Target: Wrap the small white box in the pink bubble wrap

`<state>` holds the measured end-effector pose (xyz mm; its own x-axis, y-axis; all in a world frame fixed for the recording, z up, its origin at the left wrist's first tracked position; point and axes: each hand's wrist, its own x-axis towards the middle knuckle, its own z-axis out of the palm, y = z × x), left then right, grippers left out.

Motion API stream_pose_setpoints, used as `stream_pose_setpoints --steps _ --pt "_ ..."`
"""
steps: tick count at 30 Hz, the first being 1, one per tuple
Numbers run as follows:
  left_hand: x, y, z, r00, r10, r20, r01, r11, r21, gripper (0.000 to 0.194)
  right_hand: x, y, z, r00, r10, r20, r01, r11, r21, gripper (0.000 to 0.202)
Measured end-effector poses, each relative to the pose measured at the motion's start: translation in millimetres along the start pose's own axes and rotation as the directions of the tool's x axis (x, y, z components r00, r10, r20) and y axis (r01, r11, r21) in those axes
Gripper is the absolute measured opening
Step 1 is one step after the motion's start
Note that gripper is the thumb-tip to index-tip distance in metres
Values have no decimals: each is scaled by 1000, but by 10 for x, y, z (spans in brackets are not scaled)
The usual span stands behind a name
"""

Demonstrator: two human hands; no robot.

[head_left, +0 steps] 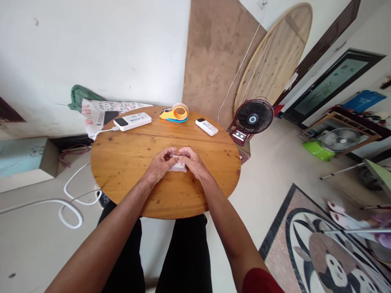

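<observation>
A small whitish packet with pink print [179, 163] is held between my two hands, low over the middle of the round wooden table [122, 162]. My left hand [161, 163] grips its left side with bent fingers, the thumb lying across the front. On the other side, my right hand [192, 161] pinches the packet between thumb and curled fingers. Both hands cover part of it, and its exact kind does not show. A clear or pale edge sticks out below the thumbs.
Along the table's far side are a white power bank [136, 121] with a white cable, an orange and blue tape dispenser [175, 113], and a smaller white power bank [207, 127]. A dark fan [253, 118] stands beyond the right edge. Cable loops [71, 203] lie on the floor at left.
</observation>
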<state>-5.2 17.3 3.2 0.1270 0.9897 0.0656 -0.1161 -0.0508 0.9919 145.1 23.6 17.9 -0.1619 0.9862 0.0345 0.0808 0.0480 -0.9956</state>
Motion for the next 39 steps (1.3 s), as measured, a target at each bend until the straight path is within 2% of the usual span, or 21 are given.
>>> stream_pose_setpoints --steps 4,10,18,26,35,39 --pt "-11 12 12 1000 -20 -16 20 1000 -19 65 -8 -25 9 995 99 -18 -97 990 104 34" --pt "-13 34 24 1000 -14 -16 14 1000 1 60 11 26 31 996 83 -34 -78 987 140 37" --pt "-19 26 24 995 -10 -98 17 997 72 56 -7 -48 -52 992 83 -91 -59 970 235 32" --pt "2 40 29 996 -10 -84 16 997 69 61 46 62 37 994 28 -107 -13 990 139 37" --pt "-14 37 32 995 -28 -98 32 999 43 57 42 49 -15 994 64 -91 -38 963 268 34" --pt "-23 65 43 985 -59 -160 56 998 -26 51 55 39 -37 986 112 -122 -70 950 305 34"
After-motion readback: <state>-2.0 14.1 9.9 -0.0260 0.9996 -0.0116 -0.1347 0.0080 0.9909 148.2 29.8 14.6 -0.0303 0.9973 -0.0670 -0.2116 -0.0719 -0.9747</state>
